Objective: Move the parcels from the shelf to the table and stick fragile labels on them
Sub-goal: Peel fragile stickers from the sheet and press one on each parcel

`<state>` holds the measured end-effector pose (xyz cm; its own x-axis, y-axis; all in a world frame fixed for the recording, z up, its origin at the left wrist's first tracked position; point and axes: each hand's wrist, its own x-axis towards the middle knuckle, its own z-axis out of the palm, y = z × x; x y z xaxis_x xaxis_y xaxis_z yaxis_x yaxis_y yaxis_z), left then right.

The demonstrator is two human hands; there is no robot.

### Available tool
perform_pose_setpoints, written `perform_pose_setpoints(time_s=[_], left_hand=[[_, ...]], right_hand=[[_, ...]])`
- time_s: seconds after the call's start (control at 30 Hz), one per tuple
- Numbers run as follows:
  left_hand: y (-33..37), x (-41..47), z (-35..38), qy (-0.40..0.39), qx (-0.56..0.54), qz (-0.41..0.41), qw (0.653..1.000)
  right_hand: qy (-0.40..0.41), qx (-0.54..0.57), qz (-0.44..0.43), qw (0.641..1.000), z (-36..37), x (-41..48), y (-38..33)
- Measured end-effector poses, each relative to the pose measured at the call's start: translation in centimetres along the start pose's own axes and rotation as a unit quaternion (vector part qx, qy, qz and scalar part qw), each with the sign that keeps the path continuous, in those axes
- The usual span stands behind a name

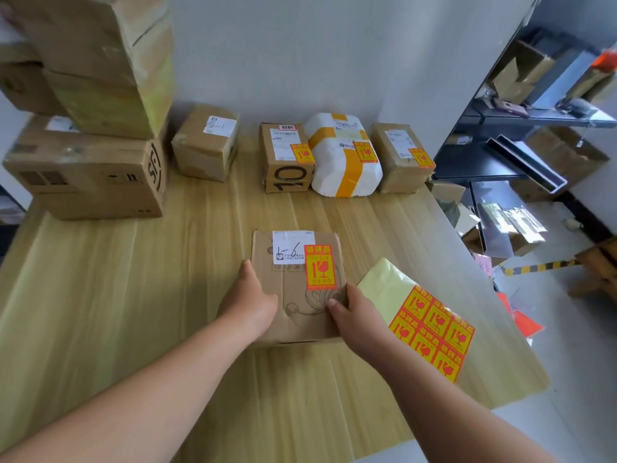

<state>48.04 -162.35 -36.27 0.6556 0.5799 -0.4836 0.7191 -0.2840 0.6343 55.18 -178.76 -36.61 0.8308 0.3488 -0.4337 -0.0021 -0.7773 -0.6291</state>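
Parcel (297,295): flat brown box on bench (133,312), clamped between both sets of fingers, close to near edge.
Left hand (250,295): laid over left edge of parcel, one of its fingers (247,267) stretched forward along that edge; the rest hidden under the palm, probably curled down the side wall, though hard to confirm from this angle.
Right hand (357,319): gripping right front corner, thumb (334,303) pressed on the top face, other fingers wrapped over the right side.
Fragile label (319,267): stuck flat on top face just beyond right thumb, beside white slip (290,250) with pen marks.
Reason for hold: two-sided grip suited to sliding or lifting a finished parcel; labelling judged done for this one.
Sticker sheet (430,332): just right of right-hand fingers, upper part peeled bare, kept within reach for next parcel.
Labelled row: box marked 10 (287,155), white bag (344,162) and brown box (400,158), well beyond fingertips against wall, each bearing a red-and-yellow sticker; likely destination.
Unlabelled box (205,142): beyond left fingers, apart from the row, no sticker visible.
Large cartons (90,168): stacked far left of left fingers.
Shelf (534,128): far right of right fingers, off bench, more boxes on it, so task judged unfinished.
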Motion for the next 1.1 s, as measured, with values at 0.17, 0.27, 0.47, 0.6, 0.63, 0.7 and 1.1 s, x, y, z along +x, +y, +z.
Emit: perform_pose_setpoints(time_s=[0.17,0.27,0.47,0.6,0.63,0.7,1.1], left_hand=[[4.7,2.6,1.0,-0.001,-0.05,0.049,0.998],[7.9,4.7,2.8,-0.008,-0.066,0.064,0.996],[14.9,7.9,7.8,-0.027,-0.066,0.067,0.995],[19.2,9.8,11.5,-0.03,-0.061,0.061,0.996],[20.2,10.4,12.5,-0.034,-0.063,0.059,0.996],[21.9,11.5,14.4,-0.046,-0.072,0.057,0.995],[26.5,16.1,21.9,-0.068,-0.032,0.073,0.994]], right_hand=[[0.05,0.022,0.0,0.998,-4.3,3.4,0.0],[0.075,0.029,-0.003,0.997,-7.5,5.7,0.8],[0.091,0.037,0.001,0.995,-14.1,11.2,3.5],[0.1,0.002,-0.002,0.995,-18.2,15.0,5.8],[0.099,-0.005,-0.001,0.995,-19.1,15.9,6.5],[0.099,-0.009,-0.001,0.995,-20.9,17.7,7.9],[0.086,-0.038,0.008,0.996,-25.6,25.0,13.2]])
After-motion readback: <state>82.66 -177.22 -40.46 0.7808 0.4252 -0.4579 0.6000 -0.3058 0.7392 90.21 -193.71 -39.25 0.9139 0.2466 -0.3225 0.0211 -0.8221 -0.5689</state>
